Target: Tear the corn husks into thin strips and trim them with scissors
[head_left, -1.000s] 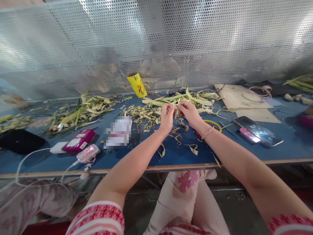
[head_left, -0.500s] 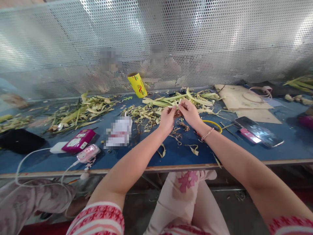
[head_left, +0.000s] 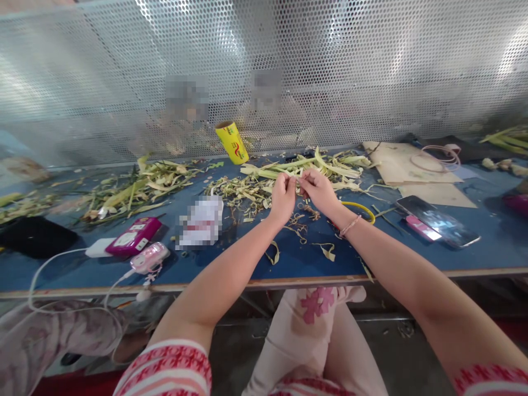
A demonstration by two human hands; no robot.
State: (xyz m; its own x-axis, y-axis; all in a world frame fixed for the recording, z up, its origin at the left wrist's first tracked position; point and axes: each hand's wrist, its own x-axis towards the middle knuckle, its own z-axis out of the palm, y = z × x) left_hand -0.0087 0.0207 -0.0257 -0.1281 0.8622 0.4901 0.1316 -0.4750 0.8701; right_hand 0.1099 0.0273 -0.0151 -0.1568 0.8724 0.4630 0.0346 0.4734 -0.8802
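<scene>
My left hand (head_left: pixel 284 197) and my right hand (head_left: pixel 317 190) meet fingertip to fingertip above the blue table. Both are closed in a pinch, and whatever lies between the fingertips is too small to make out. Just behind them lies a heap of pale green stalks and leaves (head_left: pixel 303 164). Small trimmings (head_left: pixel 247 192) spread to the left of my left hand. A yellow ring (head_left: pixel 363 208) lies partly behind my right wrist.
A yellow roll (head_left: pixel 232 144) leans by the perforated metal screen (head_left: pixel 350 71). To the left are a magenta box (head_left: pixel 134 236), a pink device (head_left: pixel 150 258) and a cable. A phone (head_left: pixel 439 220) and brown cardboard (head_left: pixel 404 162) lie to the right.
The fingers of my left hand have curled and drawn closer together, and the pale piece seen between both hands' fingertips no longer shows clearly.
</scene>
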